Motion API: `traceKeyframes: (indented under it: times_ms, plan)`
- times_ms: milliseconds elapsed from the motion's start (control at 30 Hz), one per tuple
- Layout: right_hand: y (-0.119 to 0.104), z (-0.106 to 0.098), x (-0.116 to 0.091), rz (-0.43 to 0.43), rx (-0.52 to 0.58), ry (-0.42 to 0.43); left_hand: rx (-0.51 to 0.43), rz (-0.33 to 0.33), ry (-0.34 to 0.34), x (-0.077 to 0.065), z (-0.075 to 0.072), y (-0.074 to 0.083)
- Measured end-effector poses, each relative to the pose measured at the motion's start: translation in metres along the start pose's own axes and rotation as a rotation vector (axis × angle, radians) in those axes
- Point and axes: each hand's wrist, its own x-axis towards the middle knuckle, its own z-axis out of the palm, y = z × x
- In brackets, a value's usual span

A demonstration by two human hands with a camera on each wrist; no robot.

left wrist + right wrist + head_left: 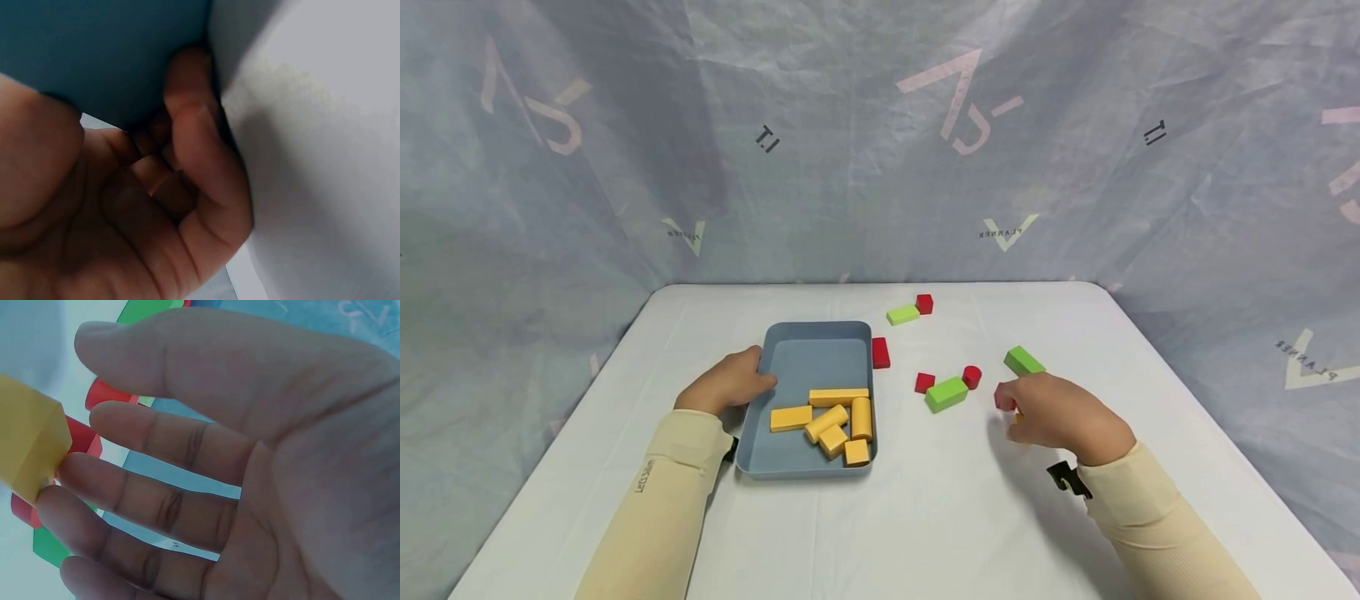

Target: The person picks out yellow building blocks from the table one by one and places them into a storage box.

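Observation:
My left hand [730,383] grips the left wall of a blue-grey tray [805,331], thumb over the rim and fingers outside, curled low against the wall in the left wrist view. Inside the tray lie several yellow blocks [791,418], some boxy and some cylindrical. Over the right side of the table, my right hand [1063,415] reaches down with its fingers spread and nearly straight. A yellow block [31,437] is right at its fingertips in the right wrist view; the head view shows only a sliver of it. A red block [1003,396] lies just beyond that hand.
Green blocks [947,394] and red blocks [925,382] are scattered right of the tray, with a red cylinder [972,377] among them. One red block [881,352] lies against the tray's right side. Behind the white table [850,542] hangs a grey printed cloth [850,208].

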Motion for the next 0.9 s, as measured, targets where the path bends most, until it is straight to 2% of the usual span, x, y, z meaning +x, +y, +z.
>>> traceKeyframes:
  times_ms: [267,467,900]
  plan:
    - [0.006,0.005,0.002,0.077,0.007,-0.015,0.009,-0.011,-0.003,0.001,0.0,0.0]
    - [0.01,0.008,0.003,0.085,-0.006,-0.019,0.008,-0.019,-0.007,0.001,0.0,0.001]
    - [0.014,0.018,0.01,0.134,0.022,-0.089,0.01,-0.011,-0.003,0.001,0.001,0.0]
